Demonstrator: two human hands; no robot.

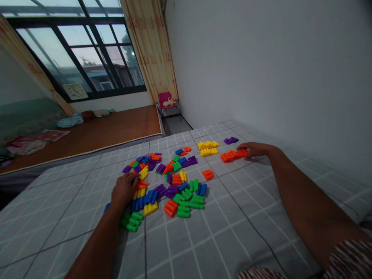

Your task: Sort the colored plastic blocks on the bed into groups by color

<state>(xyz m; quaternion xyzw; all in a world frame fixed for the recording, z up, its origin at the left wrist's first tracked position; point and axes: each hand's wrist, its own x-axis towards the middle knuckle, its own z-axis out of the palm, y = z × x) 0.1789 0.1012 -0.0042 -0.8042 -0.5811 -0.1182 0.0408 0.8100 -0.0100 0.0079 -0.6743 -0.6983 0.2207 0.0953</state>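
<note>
My right hand (255, 150) is at the right end of a row of orange bullet-shaped plastic blocks (232, 155), its fingers and thumb closed around the end of the row. My left hand (124, 188) rests at the left edge of a spread pile, fingers curled beside some yellow blocks (143, 173); whatever lies under those fingertips is hidden. Blue blocks (145, 200) and green blocks (132, 222) lie close to the left wrist. Behind the orange row are joined yellow blocks (208, 148) and a short purple group (231, 140).
More green blocks (188, 201) and a small orange group (208, 174) lie mid-bed on the grey checked sheet (226, 232). A white wall (261, 69) borders the right side. Beyond stand a brown-topped bed (124, 124), a pink chair (165, 97) and a window (87, 54).
</note>
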